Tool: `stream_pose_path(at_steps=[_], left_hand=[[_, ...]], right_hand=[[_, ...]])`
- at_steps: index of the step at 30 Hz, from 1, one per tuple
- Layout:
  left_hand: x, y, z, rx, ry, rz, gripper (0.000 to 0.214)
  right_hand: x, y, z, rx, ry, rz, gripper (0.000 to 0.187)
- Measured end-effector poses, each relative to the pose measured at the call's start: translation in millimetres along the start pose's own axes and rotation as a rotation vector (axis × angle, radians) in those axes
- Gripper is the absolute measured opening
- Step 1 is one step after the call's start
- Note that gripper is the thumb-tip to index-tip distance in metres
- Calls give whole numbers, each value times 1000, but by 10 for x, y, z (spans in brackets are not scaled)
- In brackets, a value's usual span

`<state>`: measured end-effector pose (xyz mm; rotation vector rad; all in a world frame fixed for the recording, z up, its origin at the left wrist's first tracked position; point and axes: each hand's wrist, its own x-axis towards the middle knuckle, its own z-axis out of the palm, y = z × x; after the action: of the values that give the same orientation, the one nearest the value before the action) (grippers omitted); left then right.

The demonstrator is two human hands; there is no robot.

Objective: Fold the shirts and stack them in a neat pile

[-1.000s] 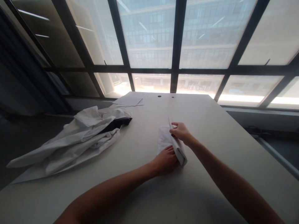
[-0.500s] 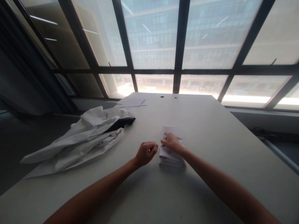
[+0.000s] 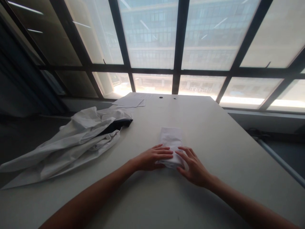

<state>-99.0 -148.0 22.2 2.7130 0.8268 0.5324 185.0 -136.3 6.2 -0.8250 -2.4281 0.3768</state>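
Note:
A white cloth folded into a narrow bundle (image 3: 171, 136) lies flat on the white table (image 3: 214, 152) before me. My left hand (image 3: 152, 157) rests over the bundle's near left part, fingers stretched out and pointing right. On the near right side is my right hand (image 3: 194, 167), its fingers spread, with the tips at the cloth's edge. Neither hand grips the cloth. The near end of the bundle is partly hidden by the fingers, and its far end shows in full.
To the left, a crumpled white garment (image 3: 78, 136) with a dark part (image 3: 114, 125) spreads across the table and over its edge. Sheets of paper (image 3: 128, 101) lie at the far left. Large windows (image 3: 147, 38) rise behind the table, and a dark curtain (image 3: 23, 76) hangs at the left.
My left hand has opened from a closed fist and moved onto the bundle. My right hand has drawn back from the middle of the cloth to its near right side, fingers spread.

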Motion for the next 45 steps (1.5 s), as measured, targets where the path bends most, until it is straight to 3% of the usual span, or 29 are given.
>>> stream_pose_path(at_steps=[4,10,12,15,19,22,27,29,35,41,45], left_hand=[[47,-19,16,7,39,12,47],[56,-14,152,-29,216,-148,31],[47,-27,192,-38,219,-135,32],[17,-55,230,18,133,-37,36],[-50,-49,227,104,-4,45,45],[-79,5,160,36,-41,64,51],[148,7,-4,-56,122,-66,34],[375,-71,-15,20,140,-119,35],[1046,-545,200,160,-180,-73,46],[1210,-1071,197,190,-170,-300,51],[1218,-1179,203,219,-122,-374,53]], right_hand=[[-11,-31,130,-105,-27,-2,68],[35,-52,324,-226,46,45,63],[22,-27,373,-278,50,21,65],[-19,32,416,-384,11,-84,73],[-93,98,390,-501,-62,-214,78],[-141,132,315,-520,-102,-249,78],[-178,130,177,-520,-160,-243,80],[-177,104,150,-536,-169,-223,80],[-208,137,177,-575,-130,-205,70],[-256,351,154,-528,-114,-185,73],[-226,540,28,-496,-126,-159,76]])
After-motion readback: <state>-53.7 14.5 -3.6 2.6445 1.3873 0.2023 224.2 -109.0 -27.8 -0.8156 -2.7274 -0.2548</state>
